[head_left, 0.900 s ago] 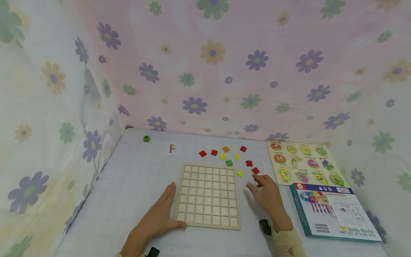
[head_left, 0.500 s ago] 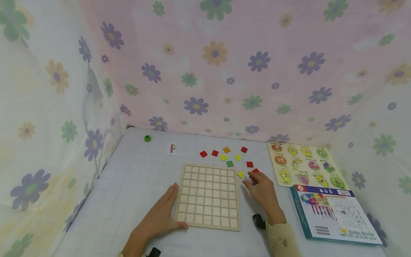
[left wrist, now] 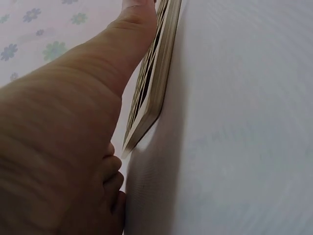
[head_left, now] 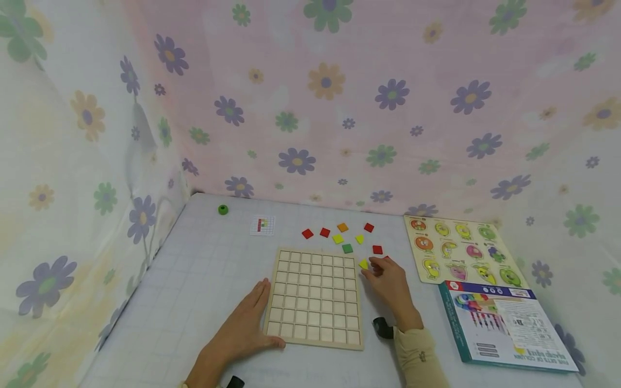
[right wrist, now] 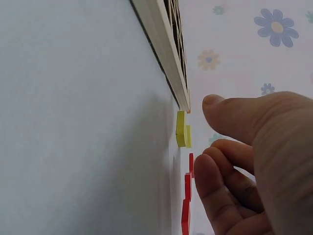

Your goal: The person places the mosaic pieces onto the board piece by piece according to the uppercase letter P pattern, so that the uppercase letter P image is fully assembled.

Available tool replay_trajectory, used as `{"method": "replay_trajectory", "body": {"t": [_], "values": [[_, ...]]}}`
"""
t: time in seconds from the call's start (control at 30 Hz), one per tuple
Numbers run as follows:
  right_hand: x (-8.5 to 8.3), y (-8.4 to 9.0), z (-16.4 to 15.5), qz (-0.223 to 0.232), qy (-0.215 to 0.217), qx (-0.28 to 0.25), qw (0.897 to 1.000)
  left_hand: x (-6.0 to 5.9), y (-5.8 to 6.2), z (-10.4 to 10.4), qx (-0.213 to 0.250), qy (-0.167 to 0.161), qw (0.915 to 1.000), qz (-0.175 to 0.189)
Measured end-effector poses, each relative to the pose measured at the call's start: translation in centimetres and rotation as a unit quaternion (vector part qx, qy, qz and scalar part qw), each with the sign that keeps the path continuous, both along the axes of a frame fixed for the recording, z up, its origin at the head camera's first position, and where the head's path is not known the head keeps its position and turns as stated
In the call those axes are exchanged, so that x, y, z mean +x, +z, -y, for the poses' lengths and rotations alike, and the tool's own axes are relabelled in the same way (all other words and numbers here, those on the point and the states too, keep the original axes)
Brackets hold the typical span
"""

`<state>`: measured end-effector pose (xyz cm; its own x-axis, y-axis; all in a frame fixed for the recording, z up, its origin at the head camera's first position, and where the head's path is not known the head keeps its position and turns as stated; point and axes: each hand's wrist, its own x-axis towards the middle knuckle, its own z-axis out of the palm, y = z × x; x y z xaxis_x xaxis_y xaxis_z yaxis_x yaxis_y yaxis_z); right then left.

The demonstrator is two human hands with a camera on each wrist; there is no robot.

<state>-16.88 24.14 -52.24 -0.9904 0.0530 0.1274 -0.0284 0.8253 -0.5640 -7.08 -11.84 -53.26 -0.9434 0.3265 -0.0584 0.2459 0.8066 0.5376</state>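
Far left on the table point(head_left: 194, 269): green ring point(head_left: 222, 209) near the back corner, small pattern card point(head_left: 262, 225) to its right. Left hand point(head_left: 240, 331) lies flat, fingers straight, along the left edge of the wooden grid board point(head_left: 315, 293), thumb touching the board's near-left corner; left wrist view confirms the thumb point(left wrist: 132, 29) lying against the board edge, gripping nothing. Board sits center, all cells bare. Behind it a loose scatter of square tiles: two red tiles point(head_left: 307, 233) side by side, orange tile point(head_left: 342, 227), two yellow ones, green tile point(head_left: 346, 248), more red further right. Yellow tile point(head_left: 363, 264) lies just off the board's far-right corner. Right hand point(head_left: 388, 283) is right beside it, fingers loosely curled, thumb and forefinger apart; right wrist view shows the thumb point(right wrist: 230, 115) near the yellow tile with a gap between them, so not pinching it, holding nothing. A red tile point(head_left: 377, 249) sits just beyond the fingertips. Further right: fruit peg puzzle point(head_left: 461, 250), then a printed box point(head_left: 504, 323) nearer, touching the puzzle's near edge. Flower-print cloth point(head_left: 339, 108) walls around.
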Motion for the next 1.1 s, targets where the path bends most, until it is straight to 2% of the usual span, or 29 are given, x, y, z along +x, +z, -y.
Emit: {"method": "replay_trajectory", "body": {"t": [0.4, 0.87, 1.1], "values": [[-0.8, -0.8, 0.5, 0.028, 0.002, 0.012, 1.0, 0.1, -0.5, 0.2, -0.01, -0.006, 0.9999, -0.003], [-1.6, -0.5, 0.8, 0.024, 0.011, 0.026, 0.999, 0.0, -0.5, 0.0, -0.015, -0.006, 0.9997, -0.018], [-2.1, -0.4, 0.3, 0.052, 0.021, 0.025, 0.998, 0.0, -0.6, -0.2, -0.016, -0.011, 0.9996, -0.021]]}}
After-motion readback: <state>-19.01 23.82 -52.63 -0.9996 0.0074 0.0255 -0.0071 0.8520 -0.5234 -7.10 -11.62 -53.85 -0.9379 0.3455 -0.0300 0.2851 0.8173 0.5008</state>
